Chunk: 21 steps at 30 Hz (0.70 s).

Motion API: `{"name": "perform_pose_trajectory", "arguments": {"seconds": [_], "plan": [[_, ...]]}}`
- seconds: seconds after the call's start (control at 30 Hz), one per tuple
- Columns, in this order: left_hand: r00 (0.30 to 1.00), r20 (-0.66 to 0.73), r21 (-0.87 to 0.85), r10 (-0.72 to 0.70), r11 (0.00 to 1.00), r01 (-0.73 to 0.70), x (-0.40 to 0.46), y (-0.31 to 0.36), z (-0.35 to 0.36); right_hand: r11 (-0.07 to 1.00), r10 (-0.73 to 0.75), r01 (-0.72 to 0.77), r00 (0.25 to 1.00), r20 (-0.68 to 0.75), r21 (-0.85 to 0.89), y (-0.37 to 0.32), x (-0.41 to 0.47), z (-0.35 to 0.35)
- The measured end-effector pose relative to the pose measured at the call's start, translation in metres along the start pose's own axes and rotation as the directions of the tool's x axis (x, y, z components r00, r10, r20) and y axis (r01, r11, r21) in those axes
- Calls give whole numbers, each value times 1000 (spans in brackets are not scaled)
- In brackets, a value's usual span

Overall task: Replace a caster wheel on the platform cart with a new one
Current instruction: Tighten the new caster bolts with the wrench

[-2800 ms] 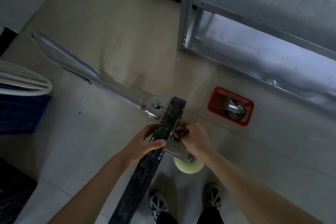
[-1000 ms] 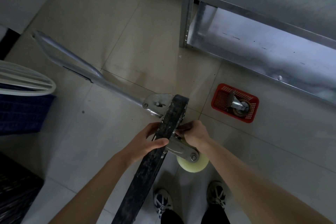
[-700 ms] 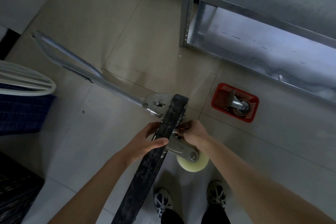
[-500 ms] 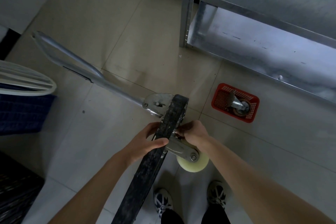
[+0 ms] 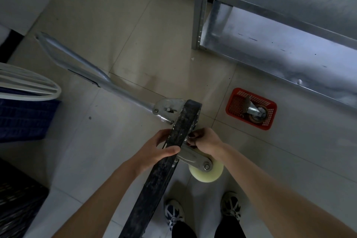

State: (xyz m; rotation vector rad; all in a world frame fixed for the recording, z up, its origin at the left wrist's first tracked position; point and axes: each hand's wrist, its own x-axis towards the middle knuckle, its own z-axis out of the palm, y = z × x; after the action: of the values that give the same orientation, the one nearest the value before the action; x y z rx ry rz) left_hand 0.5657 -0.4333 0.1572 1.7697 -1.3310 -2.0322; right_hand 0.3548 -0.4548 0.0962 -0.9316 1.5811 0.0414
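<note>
The cart [image 5: 166, 162] stands on edge on the floor [image 5: 119, 25], its black deck seen nearly edge-on and its folded handle [image 5: 87, 67] stretched away to the upper left. Judging by the pose, it is tipped up this way so the underside and its wheel mounts face the person's right side and can be reached while standing.

The left hand [image 5: 154, 150] grasps the deck's edge, thumb laid over the top and fingers wrapped behind, most likely to steady the deck while the other hand works. The right hand [image 5: 204, 141] is curled in against the underside, at the top of the caster [image 5: 201, 164], its fingertips bunched at the mounting plate. They seem to pinch or turn a fastener there, but the fastener itself is hidden, so exactly what they hold I cannot tell.

The caster sticks out from the underside just below the right hand, its metal fork touching that hand's heel and its pale wheel hanging nearer the person's shoes [image 5: 202, 212]. It looks clean and unworn, so it is probably the new one being fixed on.

A second, darker caster [image 5: 255, 112] lies on its side in a red basket [image 5: 231, 110] on the floor, well apart to the right, near the metal shelf [image 5: 270, 44]. It is presumably parked there out of the way.
</note>
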Motion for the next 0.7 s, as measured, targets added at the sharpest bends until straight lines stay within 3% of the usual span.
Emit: {"name": "perform_pose_trajectory", "arguments": {"seconds": [0.2, 0.57, 0.7], "plan": [[1000, -3, -1, 0, 1000, 0, -1, 1, 1, 999, 8, -9, 1000, -18, -50, -5, -7, -2], [1000, 8, -29, 8, 1000, -7, -3, 3, 1, 999, 17, -19, 998, 62, 34, -8, -15, -6], [1000, 6, -34, 6, 999, -6, -3, 5, 1, 996, 25, -27, 999, 29, 83, -12, -17, -5]]}}
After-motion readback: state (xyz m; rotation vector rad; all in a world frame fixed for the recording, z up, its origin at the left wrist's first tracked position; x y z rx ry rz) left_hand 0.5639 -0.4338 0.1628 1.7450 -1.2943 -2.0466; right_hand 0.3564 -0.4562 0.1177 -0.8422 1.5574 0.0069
